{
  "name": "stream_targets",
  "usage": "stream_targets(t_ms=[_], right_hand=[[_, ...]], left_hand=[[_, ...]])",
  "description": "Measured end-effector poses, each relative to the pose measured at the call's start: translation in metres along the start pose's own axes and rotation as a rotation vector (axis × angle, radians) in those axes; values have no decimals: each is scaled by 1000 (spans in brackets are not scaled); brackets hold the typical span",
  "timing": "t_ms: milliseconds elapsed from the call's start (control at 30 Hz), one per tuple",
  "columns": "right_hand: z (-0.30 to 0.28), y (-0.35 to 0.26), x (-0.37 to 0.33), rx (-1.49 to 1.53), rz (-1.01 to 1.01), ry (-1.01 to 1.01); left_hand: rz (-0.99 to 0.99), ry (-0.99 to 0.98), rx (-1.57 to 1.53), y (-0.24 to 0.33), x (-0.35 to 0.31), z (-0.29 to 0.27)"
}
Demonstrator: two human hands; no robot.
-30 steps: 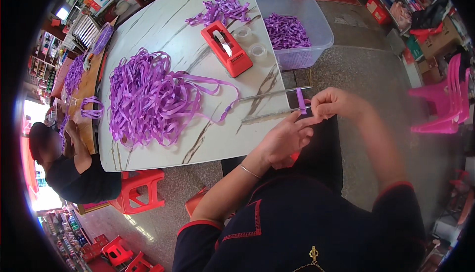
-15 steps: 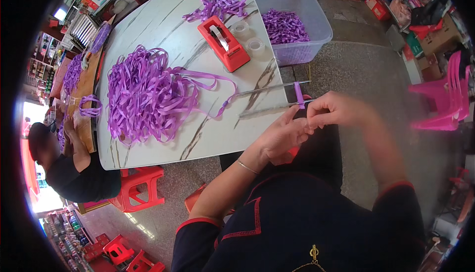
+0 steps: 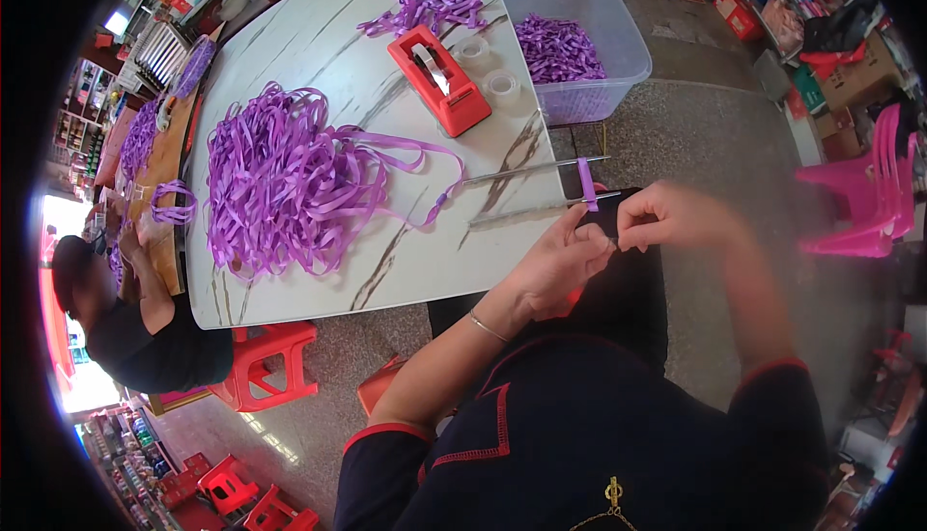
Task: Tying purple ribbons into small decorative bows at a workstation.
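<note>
A purple ribbon (image 3: 587,185) is wrapped across two thin metal rods (image 3: 515,171) that jut past the table's right edge. Just below it is my left hand (image 3: 560,265), fingers curled and the forefinger close to the ribbon's lower end. My right hand (image 3: 666,220) is closed in a pinch beside it, slightly blurred. Something tiny between the two hands' fingertips is too small to make out. To the left lies a big tangled heap of purple ribbon straps (image 3: 285,183), one loop trailing toward the rods.
A red tape dispenser (image 3: 439,82) stands on the marble-patterned table (image 3: 290,304), beside clear tape rolls (image 3: 501,86) and a smaller ribbon pile (image 3: 425,8). A clear plastic bin (image 3: 628,63) holds more purple pieces. At left, a co-worker (image 3: 135,319) sits at a wooden bench. Pink chairs (image 3: 869,183) stand right.
My right hand has shifted slightly right, widening the gap between the hands. My left hand and the wrapped ribbon stay in nearly the same place.
</note>
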State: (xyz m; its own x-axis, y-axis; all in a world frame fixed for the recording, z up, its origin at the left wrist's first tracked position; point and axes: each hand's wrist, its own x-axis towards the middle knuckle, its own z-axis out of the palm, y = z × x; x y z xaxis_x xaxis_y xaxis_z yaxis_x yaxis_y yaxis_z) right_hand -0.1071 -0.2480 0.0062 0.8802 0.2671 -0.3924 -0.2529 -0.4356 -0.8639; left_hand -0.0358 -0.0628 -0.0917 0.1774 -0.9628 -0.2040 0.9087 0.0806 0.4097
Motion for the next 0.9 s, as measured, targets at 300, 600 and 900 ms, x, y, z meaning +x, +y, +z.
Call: stream_targets(t_ms=[300,600,900], right_hand=[[-4,-11,-12,-164,120,145],[-28,-30,-6,-653,176,179],[-38,-24,53,-659,107,115]], left_hand=[[28,60,53,-1,3,10],[-64,26,74,9,0,15],[-72,-9,2,8,-1,5]])
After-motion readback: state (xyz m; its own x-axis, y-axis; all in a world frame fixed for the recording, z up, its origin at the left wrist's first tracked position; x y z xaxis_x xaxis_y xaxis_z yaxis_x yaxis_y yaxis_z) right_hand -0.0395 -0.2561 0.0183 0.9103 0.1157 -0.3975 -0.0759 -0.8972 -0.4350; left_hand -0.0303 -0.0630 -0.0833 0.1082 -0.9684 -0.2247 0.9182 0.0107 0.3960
